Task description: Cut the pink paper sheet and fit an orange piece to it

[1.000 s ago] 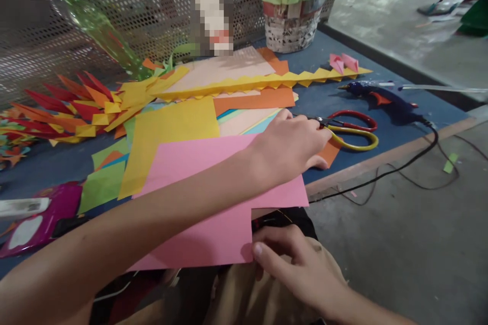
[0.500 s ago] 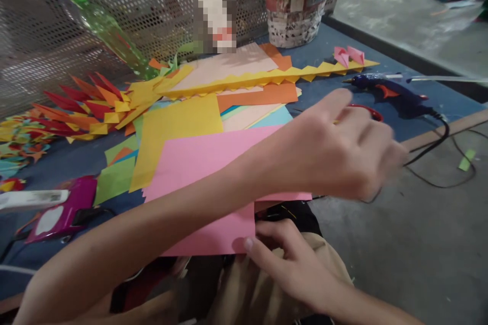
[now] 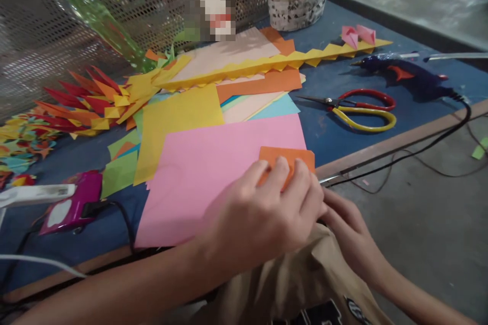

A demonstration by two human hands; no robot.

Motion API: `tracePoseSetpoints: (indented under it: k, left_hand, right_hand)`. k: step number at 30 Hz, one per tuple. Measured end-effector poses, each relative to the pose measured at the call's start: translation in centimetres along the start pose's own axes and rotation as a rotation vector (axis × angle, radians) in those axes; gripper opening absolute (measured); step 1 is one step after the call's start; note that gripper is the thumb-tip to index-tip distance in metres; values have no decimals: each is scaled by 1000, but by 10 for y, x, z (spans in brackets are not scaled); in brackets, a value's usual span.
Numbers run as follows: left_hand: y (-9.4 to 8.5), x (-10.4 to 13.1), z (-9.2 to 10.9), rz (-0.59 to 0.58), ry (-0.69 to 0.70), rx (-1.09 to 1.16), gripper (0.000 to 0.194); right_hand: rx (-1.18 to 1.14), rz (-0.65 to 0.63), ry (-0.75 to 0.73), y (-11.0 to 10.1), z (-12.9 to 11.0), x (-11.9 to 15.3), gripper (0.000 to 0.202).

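Hands [image 3: 267, 208] at table edge [image 3: 381, 150], pinching orange paper [image 3: 287, 157].

Left hand [image 3: 263, 213] withdrawn from scissors [image 3: 354, 107], now pressing small orange paper [image 3: 287, 160] onto near right corner of pink sheet [image 3: 213, 172]; right hand [image 3: 348, 228] shifted just right of that corner, partly hidden behind left; scissors lie free

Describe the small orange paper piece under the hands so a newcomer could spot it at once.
Start at the big pink sheet on the blue table's near edge. At its right corner, under the left hand, lies the small orange piece, far smaller than the orange strip behind.
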State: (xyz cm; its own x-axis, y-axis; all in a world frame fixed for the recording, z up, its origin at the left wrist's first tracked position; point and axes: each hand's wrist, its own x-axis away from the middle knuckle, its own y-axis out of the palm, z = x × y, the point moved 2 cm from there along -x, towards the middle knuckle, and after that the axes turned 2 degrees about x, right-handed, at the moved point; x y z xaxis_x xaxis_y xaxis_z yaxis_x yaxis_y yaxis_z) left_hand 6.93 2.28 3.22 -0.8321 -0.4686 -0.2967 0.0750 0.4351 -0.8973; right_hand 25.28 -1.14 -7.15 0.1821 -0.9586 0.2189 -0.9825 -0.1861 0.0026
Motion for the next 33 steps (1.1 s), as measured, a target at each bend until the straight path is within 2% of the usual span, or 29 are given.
tracePoseSetpoints:
  k: [4,8,12,33]
  left_hand:
    - [2,10,-26,-122,-32,335,32]
    - [18,22,-37,-201,-19,406,36]
    - [27,27,-37,-196,-59,438,39]
    - [29,29,-40,-107,-50,457,35]
  right_hand:
    - [-91,46,-22,-7,1,-2,40]
    - [-115,46,-25,-5,-7,-6,39]
    - [-101,47,-36,-3,-15,-10,44]
    - [43,189,-82,-1,-24,-9,40]
